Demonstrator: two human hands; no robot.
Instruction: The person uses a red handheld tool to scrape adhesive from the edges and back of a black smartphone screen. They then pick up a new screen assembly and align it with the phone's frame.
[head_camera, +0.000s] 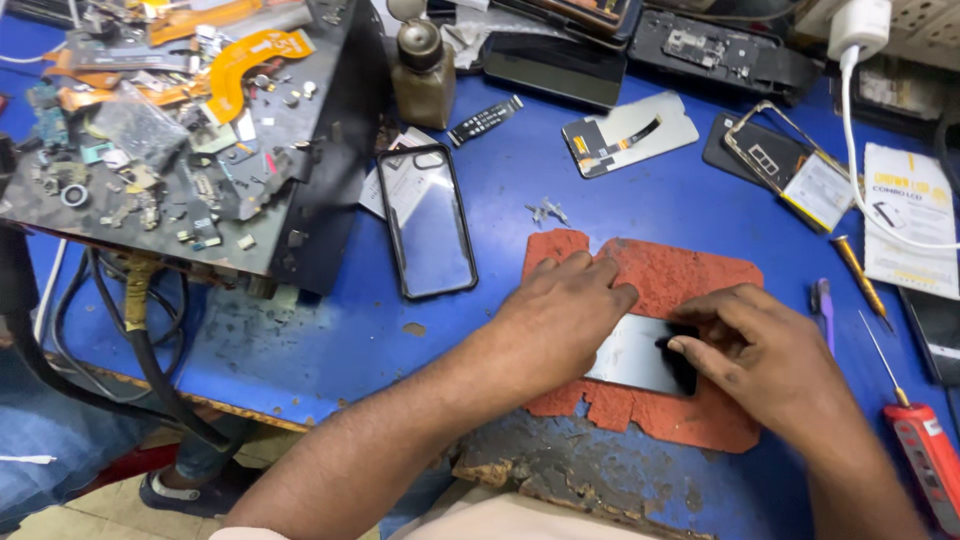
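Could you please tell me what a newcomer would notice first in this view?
Probably the two bare hands, left hand and right hand, pressing a flat grey phone panel onto a ragged orange-red mat on the blue worktable. At upper left, a dark box is heaped with small scrap parts.

White leaflet (908, 215) at right edge; grey phone screen (640, 355) on red mat (700, 275).

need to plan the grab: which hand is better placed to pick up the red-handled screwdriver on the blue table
Right, probably. The right hand lies nearer the red-handled screwdriver at the table's right edge. The left hand rests flat on the phone panel, farther away.
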